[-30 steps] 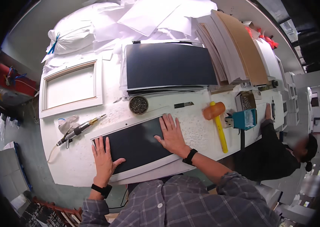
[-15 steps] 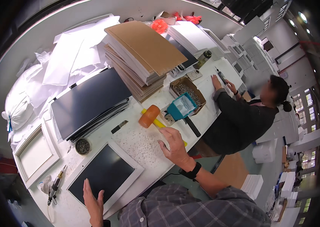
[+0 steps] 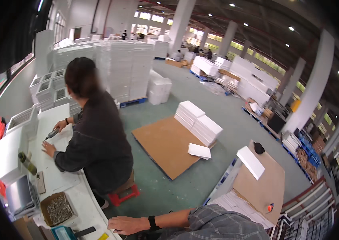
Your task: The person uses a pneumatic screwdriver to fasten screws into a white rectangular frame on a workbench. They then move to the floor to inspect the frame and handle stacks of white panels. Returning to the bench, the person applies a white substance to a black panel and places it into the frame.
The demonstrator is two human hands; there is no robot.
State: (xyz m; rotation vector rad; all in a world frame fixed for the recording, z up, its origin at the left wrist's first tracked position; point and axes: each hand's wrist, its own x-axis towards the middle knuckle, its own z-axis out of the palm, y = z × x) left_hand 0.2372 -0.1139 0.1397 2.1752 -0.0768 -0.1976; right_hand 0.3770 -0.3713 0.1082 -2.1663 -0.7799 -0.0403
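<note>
My right hand (image 3: 126, 225) with a black wristband rests at the edge of the white worktable (image 3: 91, 202), low in the view. Its fingers are loosely bent, and no object shows in them. My left hand is out of view. Just left of my right hand lie the dark handle (image 3: 85, 231) of a teal tool (image 3: 63, 233) and a bit of a yellow handle (image 3: 103, 237), both cut by the lower edge. Beyond them stands a cardboard box (image 3: 46, 215) of small metal fasteners.
A co-worker (image 3: 97, 132) sits on a red stool (image 3: 124, 195) at the table, holding a power screwdriver (image 3: 52, 134). A green bottle (image 3: 27, 163) stands on the table. White panels (image 3: 199, 122) are stacked on a brown board (image 3: 163, 148). Another board-topped stack (image 3: 263, 188) is at right.
The view has swung right, away from the dark panel and framed piece. My left hand has left the view. My right hand now rests by the table edge instead of above it.
</note>
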